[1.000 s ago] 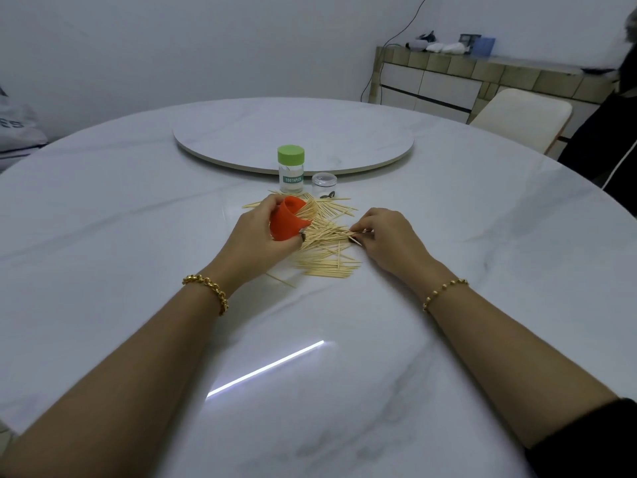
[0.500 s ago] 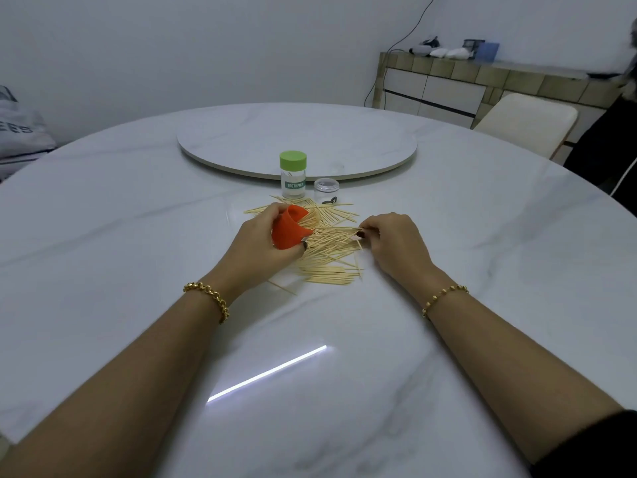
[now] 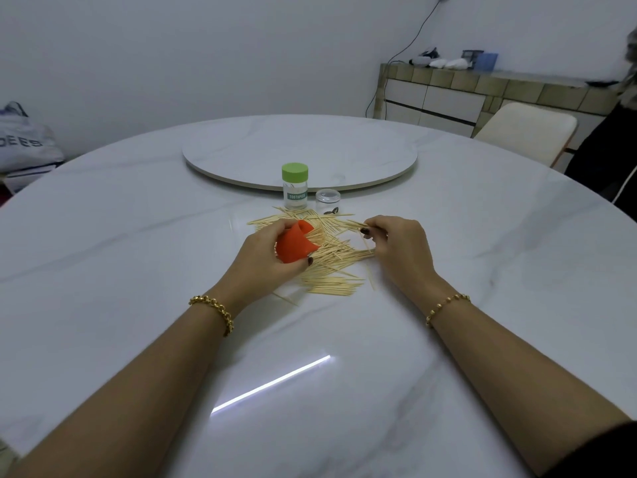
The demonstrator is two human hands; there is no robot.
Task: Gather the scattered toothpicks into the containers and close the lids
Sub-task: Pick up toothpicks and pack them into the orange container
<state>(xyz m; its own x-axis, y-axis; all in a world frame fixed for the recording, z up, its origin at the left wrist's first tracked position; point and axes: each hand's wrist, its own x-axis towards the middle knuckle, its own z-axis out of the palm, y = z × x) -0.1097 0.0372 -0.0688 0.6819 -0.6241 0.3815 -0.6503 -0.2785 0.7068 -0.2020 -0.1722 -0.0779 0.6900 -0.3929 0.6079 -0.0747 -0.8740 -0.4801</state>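
Gathering step: left hand grips tilted orange container, mouth toward toothpicks strewn on table | right hand pinches a few at the pile's edge | next: feed them in, probably aligned lengthwise.

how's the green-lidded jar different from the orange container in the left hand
The green-lidded jar stands upright on the table, untouched; the orange container lies tipped, gripped by the left hand. The green-lidded jar is clear-walled, labelled and lidded; the orange container is opaque and open, with toothpicks fanning from its mouth. Both are small containers beside the same scatter.
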